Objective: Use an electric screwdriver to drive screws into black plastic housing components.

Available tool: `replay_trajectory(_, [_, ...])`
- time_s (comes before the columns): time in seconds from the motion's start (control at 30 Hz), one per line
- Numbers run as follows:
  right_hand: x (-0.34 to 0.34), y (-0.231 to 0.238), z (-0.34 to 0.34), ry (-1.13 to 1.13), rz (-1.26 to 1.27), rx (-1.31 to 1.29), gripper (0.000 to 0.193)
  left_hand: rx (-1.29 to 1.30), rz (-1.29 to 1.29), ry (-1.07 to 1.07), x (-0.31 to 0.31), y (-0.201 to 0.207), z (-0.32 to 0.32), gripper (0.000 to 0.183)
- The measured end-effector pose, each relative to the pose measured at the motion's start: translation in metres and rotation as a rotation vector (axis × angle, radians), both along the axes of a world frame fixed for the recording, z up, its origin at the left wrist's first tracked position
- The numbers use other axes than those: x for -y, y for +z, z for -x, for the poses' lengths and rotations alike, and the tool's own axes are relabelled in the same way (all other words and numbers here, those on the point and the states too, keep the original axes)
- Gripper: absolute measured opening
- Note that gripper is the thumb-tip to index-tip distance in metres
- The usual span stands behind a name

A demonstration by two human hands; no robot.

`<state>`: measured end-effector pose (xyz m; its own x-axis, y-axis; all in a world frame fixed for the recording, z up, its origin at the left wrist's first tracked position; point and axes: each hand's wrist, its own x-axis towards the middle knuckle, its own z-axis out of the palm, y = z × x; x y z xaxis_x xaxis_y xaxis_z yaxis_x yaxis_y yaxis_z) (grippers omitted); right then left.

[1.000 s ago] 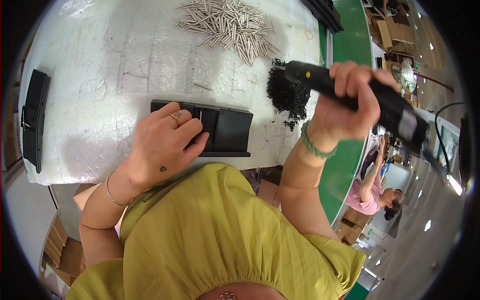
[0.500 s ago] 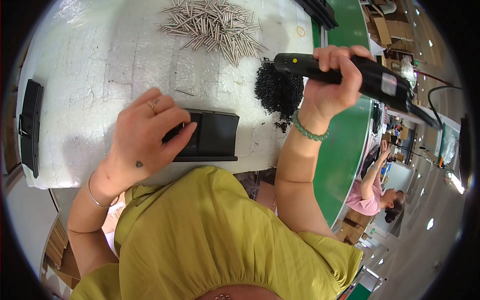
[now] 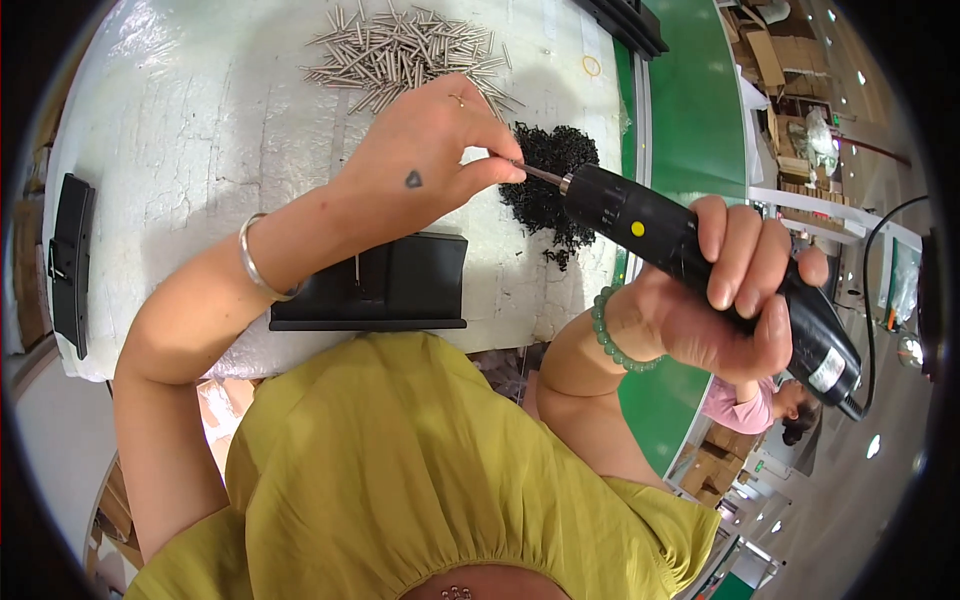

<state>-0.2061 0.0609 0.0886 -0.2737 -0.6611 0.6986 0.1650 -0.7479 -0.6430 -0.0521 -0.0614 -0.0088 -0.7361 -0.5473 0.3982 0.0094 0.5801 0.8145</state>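
My right hand is wrapped round a black electric screwdriver, its bit pointing left. The thumb and fingertips of my left hand pinch together at the bit's tip; whatever small piece they hold is hidden. Just behind the bit lies a pile of small black screws. Below my left forearm, near the table edge, rests a black trough-shaped part with a thin metal pin showing in it. My forearm covers some of that part.
Silvery metal pins lie heaped at the far side of the white-covered table. Another black part stands at the left edge, more black pieces at the far right. A cord trails from the screwdriver. Beyond the green surface is another person.
My left hand has left the black part and moved up and right to the bit's tip. The screwdriver has come lower and tilted, its bit now meeting my left fingertips.
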Motion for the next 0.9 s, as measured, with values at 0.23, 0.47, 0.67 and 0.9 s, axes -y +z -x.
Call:
replay_trajectory(0.23, [-0.010, 0.009, -0.013, -0.024, -0.061, 0.031, 0.029, -0.166, 0.198, 0.037, -0.007, 0.008, -0.009, 0.016])
replay_trajectory(0.47, [-0.011, 0.011, -0.016, 0.073, -0.102, -0.070, 0.032, -0.117, 0.306, 0.029, -0.012, 0.006, -0.017, 0.015])
replay_trajectory(0.67, [-0.013, 0.009, -0.029, 0.092, -0.059, -0.220, 0.033, 0.008, 0.352, 0.025, -0.017, 0.013, -0.025, 0.017])
replay_trajectory(0.9, [-0.004, -0.006, -0.026, 0.035, -0.123, -0.175, 0.034, 0.189, 0.228, 0.075, 0.039, 0.023, -0.052, 0.018])
